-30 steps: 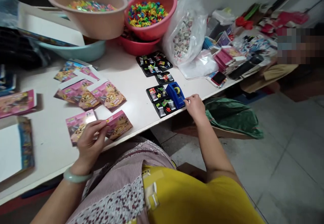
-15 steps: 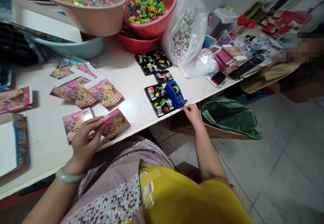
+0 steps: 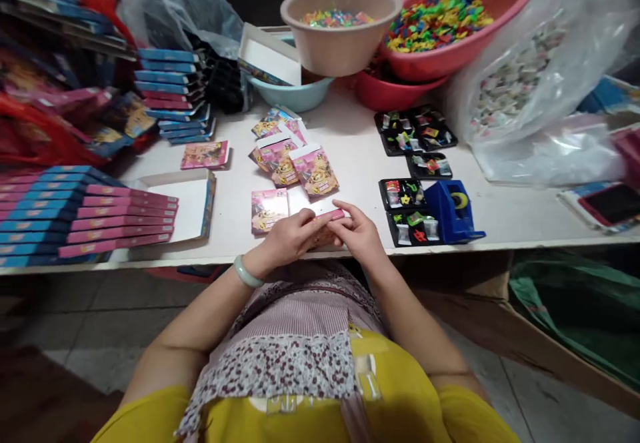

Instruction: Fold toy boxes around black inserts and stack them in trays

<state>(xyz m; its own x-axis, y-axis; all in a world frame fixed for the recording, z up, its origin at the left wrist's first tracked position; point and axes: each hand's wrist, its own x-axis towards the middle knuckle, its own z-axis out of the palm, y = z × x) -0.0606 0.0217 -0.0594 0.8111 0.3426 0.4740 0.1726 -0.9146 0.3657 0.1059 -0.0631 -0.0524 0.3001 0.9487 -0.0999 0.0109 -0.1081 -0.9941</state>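
At the table's front edge my left hand [image 3: 295,233] and my right hand [image 3: 354,231] meet over a small pink box [image 3: 330,215]. My left fingers are closed on the box. The right hand touches its other side with its fingers spread. Left of my hands a pink printed box [image 3: 269,210] lies flat. Behind them are more pink boxes [image 3: 316,171] with white flaps raised. A blue tape dispenser [image 3: 447,213] stands to the right, beside black trays [image 3: 411,193] of small coloured pieces.
Basins [image 3: 345,53] and a clear bag [image 3: 505,109] stand along the back. Stacked pink and blue boxes [image 3: 120,219] and an open carton [image 3: 209,206] are at the left. A phone [image 3: 613,204] lies at the right edge; a green-lined bin [image 3: 575,309] is below.
My right hand has left the tape dispenser's front and come to the small box beside my left hand. The view has swung left, bringing the stacked boxes into sight.
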